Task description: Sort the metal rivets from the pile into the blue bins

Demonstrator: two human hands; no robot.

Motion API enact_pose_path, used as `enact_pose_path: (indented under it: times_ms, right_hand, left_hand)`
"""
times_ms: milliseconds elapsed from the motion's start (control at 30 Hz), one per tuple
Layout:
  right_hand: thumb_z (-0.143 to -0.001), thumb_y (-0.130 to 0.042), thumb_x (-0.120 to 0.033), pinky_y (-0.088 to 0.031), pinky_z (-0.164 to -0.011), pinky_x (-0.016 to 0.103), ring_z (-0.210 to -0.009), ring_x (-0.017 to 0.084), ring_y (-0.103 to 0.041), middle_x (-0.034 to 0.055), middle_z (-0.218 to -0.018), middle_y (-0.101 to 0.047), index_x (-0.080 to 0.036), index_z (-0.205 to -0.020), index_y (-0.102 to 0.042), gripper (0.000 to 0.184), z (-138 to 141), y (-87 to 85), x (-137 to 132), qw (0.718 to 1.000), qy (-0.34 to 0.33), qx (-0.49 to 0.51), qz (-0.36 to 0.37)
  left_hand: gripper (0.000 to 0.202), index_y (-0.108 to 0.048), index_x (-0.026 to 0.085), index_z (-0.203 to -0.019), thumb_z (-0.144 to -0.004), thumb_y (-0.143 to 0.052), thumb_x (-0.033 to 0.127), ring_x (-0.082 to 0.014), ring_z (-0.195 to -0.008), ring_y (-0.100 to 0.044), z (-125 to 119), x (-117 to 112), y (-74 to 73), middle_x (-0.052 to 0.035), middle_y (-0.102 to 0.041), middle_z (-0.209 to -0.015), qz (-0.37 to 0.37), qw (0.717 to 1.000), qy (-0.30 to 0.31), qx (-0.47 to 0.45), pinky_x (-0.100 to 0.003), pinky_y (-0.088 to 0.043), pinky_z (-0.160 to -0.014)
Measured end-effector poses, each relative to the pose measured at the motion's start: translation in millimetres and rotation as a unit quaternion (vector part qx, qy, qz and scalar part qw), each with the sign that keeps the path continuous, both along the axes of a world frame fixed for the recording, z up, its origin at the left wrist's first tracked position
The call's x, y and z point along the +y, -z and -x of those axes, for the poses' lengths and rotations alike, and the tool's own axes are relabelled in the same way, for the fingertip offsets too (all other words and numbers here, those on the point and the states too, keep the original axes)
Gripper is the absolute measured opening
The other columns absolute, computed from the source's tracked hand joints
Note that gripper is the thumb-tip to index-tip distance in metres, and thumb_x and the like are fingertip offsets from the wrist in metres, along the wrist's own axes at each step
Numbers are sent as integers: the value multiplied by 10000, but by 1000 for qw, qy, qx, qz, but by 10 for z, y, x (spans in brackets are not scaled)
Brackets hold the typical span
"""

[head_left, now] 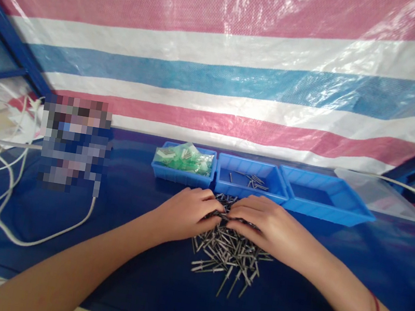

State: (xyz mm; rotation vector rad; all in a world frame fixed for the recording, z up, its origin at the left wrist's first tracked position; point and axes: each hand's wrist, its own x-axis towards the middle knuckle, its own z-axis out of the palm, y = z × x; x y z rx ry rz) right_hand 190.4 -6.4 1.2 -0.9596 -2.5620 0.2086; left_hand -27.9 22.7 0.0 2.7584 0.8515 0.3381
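Fingers (208, 219) of left hand (186, 214) and right hand (267, 227) half-curled on metal pins (229, 256)

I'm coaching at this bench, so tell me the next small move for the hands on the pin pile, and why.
Probably pinch a few pins free and lift them toward the middle bin. The left hand and right hand meet fingertip to fingertip on the far edge of the pin pile. The bin just beyond already holds a few similar pins.
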Motion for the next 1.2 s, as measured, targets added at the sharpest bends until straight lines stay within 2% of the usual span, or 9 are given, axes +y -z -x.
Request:
enact_pose_path:
  times_ms: [133,300,500,667,833,933,1067,1200]
  right_hand:
    - [-959,-451,-286,-465,-733,346,-794,190,-616,65,-823,-651,-161,-857,-635,245,1,25,6,999,29,6,-35]
    - [-957,-448,-241,-478,-773,344,-842,187,-618,74,-923,-651,-169,-927,-601,171,50,16,-30,995,54,63,-58]
    - [-926,-505,-194,-480,-766,286,-850,153,-606,56,-923,-632,-175,-942,-579,78,129,-6,-100,980,64,189,-14]
    - [-913,-529,-221,-475,-720,277,-781,143,-600,39,-869,-637,-187,-883,-592,78,152,19,-109,969,91,227,29]
    - [-903,-526,-204,-452,-622,259,-694,125,-571,34,-850,-629,-188,-882,-602,81,151,15,-105,966,115,230,35]
    - [-895,-528,-181,-455,-612,252,-682,119,-560,32,-862,-637,-189,-896,-602,74,149,-1,-105,967,105,230,17]
    - [-903,-505,-154,-485,-719,274,-824,150,-601,52,-922,-654,-178,-942,-605,110,128,-11,-97,977,79,199,-22]
    - [-931,-468,-176,-467,-824,348,-900,193,-607,76,-980,-661,-165,-960,-616,151,82,22,-62,989,85,102,-71]
  left_hand:
    - [226,-628,214,-1053,-930,-498,351,-194,-919,-578,-17,-28,-18,-44,-618,-1006,0,1000,-14,3,-306,-422,-792]
    - [220,-635,212,-1003,-938,-491,365,-194,-933,-557,-50,-54,-23,-35,-625,-1026,-4,999,-28,-34,-322,-406,-814]
    - [193,-645,185,-930,-944,-486,293,-167,-877,-584,-69,-27,2,-31,-658,-946,11,991,-46,-122,-284,-419,-781]
    - [188,-655,179,-908,-930,-513,301,-150,-811,-601,-82,-38,-3,-23,-656,-848,36,985,-42,-162,-259,-427,-745]
    - [156,-653,198,-926,-912,-539,303,-162,-833,-606,-98,-72,-18,-15,-671,-866,32,987,-72,-139,-269,-411,-733]
    - [156,-648,207,-908,-917,-527,306,-166,-832,-607,-109,-86,-12,-7,-680,-873,31,986,-97,-135,-276,-402,-719]
    - [130,-633,201,-883,-904,-544,294,-162,-821,-606,-109,-78,-3,-2,-673,-863,37,981,-116,-149,-273,-410,-718]
    - [138,-625,193,-853,-900,-548,298,-155,-800,-612,-103,-70,-18,-5,-666,-837,37,976,-119,-176,-268,-426,-726]
